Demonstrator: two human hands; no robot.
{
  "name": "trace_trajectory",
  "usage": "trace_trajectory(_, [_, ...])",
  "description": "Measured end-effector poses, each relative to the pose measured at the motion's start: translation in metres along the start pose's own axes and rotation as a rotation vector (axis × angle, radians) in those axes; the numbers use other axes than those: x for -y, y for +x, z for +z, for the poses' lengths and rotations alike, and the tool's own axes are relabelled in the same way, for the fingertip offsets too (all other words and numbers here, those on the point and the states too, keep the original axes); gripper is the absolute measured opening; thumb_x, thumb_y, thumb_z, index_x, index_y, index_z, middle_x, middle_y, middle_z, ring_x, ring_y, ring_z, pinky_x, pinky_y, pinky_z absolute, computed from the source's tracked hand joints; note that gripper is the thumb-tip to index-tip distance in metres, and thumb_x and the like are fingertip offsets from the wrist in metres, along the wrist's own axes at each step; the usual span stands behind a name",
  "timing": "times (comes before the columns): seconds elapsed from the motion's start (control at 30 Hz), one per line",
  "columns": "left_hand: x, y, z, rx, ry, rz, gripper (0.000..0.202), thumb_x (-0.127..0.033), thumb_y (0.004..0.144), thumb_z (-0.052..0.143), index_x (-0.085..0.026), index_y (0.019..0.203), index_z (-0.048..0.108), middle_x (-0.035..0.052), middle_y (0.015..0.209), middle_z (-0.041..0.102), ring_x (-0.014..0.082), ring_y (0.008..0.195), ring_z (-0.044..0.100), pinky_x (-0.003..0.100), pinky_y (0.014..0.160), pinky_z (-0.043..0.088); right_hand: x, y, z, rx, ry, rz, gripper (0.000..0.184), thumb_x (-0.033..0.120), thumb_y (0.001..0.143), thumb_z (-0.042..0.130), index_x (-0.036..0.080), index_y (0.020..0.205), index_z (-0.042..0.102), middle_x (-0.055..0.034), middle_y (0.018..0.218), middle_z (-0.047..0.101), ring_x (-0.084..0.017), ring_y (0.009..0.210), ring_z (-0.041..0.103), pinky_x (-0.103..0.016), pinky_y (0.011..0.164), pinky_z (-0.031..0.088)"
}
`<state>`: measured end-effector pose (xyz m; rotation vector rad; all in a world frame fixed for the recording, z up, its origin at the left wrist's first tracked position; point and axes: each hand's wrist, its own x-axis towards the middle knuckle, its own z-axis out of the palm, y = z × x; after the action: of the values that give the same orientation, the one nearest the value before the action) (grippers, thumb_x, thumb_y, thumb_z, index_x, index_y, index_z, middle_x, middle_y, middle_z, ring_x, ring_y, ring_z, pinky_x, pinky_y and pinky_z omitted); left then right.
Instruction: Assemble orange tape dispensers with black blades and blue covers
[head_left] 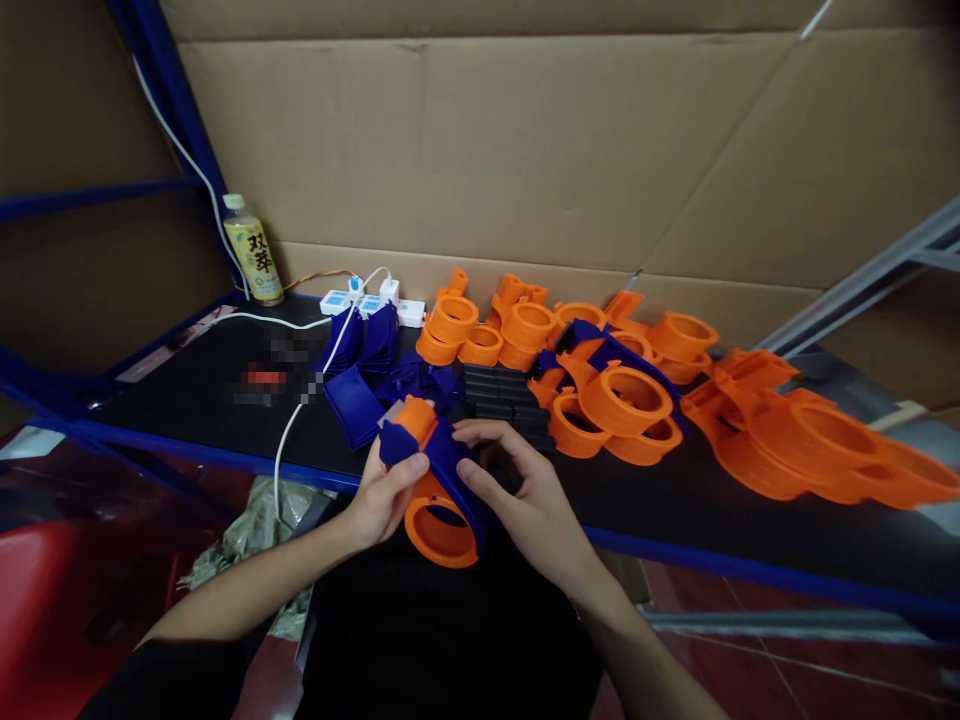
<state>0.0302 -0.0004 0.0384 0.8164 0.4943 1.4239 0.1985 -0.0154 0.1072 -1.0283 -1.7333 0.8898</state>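
Between my hands, just over the front edge of the bench, is an orange and blue plastic packing tape dispenser [441, 522], its round ring facing up towards me. My left hand [381, 492] grips its narrow end, thumb across the orange part beside a small blue flap. A greyish plate edge shows at that end. My right hand [529, 492] is closed on the long blue side piece [454, 462], thumb and fingers pressing on it. Right behind them lie blue plastic flaps [354, 405] in stacks and black cylindrical rods [506, 395], probably handles.
Orange dispenser bodies [626, 395] are heaped along the bench's middle, and more orange ones [817, 435] lie at the right. A power strip [412, 313] with a white cable [281, 450] and a drink bottle [255, 252] stand at the back left. Cardboard [480, 150] walls the rear.
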Motion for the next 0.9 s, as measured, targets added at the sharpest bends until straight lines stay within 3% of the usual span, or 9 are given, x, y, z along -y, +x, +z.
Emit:
trace_trajectory(0.17, [0.002, -0.008, -0.013, 0.148, 0.108, 0.032, 0.079, -0.04, 0.073, 0.08, -0.025, 0.143, 0.049, 0.0087, 0.116, 0.068, 0.0312, 0.105, 0.065, 0.045, 0.094, 0.051, 0.003, -0.001, 0.005, -0.074, 0.219, 0.103, 0.016, 0.032, 0.086, 0.074, 0.023, 0.098, 0.067, 0.0008, 0.087, 0.061, -0.013, 0.079, 0.054, -0.026, 0.074, 0.044])
trace_trajectory(0.27, [-0.002, -0.01, -0.017, 0.218, 0.186, 0.045, 0.08, -0.043, 0.068, 0.082, -0.023, 0.14, 0.053, 0.0099, 0.117, 0.065, 0.0318, 0.105, 0.063, 0.045, 0.094, 0.051, 0.004, -0.002, 0.003, -0.04, 0.362, 0.165, 0.016, 0.032, 0.084, 0.077, 0.023, 0.092, 0.066, 0.0021, 0.08, 0.058, -0.011, 0.073, 0.05, -0.023, 0.067, 0.041])
trace_trajectory(0.4, [-0.012, -0.01, -0.013, 0.297, 0.245, 0.08, 0.081, -0.045, 0.063, 0.085, -0.022, 0.135, 0.056, 0.0112, 0.123, 0.06, 0.0311, 0.107, 0.059, 0.043, 0.097, 0.049, 0.001, -0.002, 0.001, -0.002, 0.502, 0.216, 0.018, 0.031, 0.081, 0.08, 0.022, 0.09, 0.067, 0.0016, 0.083, 0.059, -0.011, 0.076, 0.052, -0.022, 0.069, 0.04])
trace_trajectory(0.5, [-0.02, -0.009, -0.009, 0.316, 0.27, 0.1, 0.08, -0.045, 0.061, 0.087, -0.022, 0.132, 0.058, 0.011, 0.123, 0.056, 0.0287, 0.103, 0.058, 0.04, 0.091, 0.051, 0.0, -0.004, 0.002, 0.011, 0.562, 0.234, 0.017, 0.031, 0.081, 0.081, 0.021, 0.089, 0.068, 0.0009, 0.085, 0.06, -0.011, 0.078, 0.052, -0.022, 0.071, 0.04])
trace_trajectory(0.63, [-0.028, -0.008, -0.005, 0.361, 0.325, 0.122, 0.077, -0.046, 0.059, 0.088, -0.021, 0.127, 0.062, 0.0099, 0.116, 0.053, 0.0243, 0.093, 0.055, 0.037, 0.082, 0.051, 0.004, -0.006, 0.003, 0.01, 0.599, 0.253, 0.018, 0.03, 0.079, 0.082, 0.021, 0.087, 0.069, 0.0005, 0.085, 0.06, -0.011, 0.078, 0.051, -0.021, 0.07, 0.039])
trace_trajectory(0.9, [-0.039, -0.001, -0.003, 0.471, 0.432, 0.227, 0.074, -0.053, 0.059, 0.087, -0.024, 0.122, 0.061, 0.0064, 0.103, 0.052, 0.0221, 0.087, 0.051, 0.039, 0.084, 0.047, 0.01, -0.008, 0.003, 0.033, 0.638, 0.322, 0.019, 0.029, 0.075, 0.085, 0.021, 0.084, 0.07, 0.0, 0.085, 0.061, -0.011, 0.079, 0.052, -0.023, 0.071, 0.04])
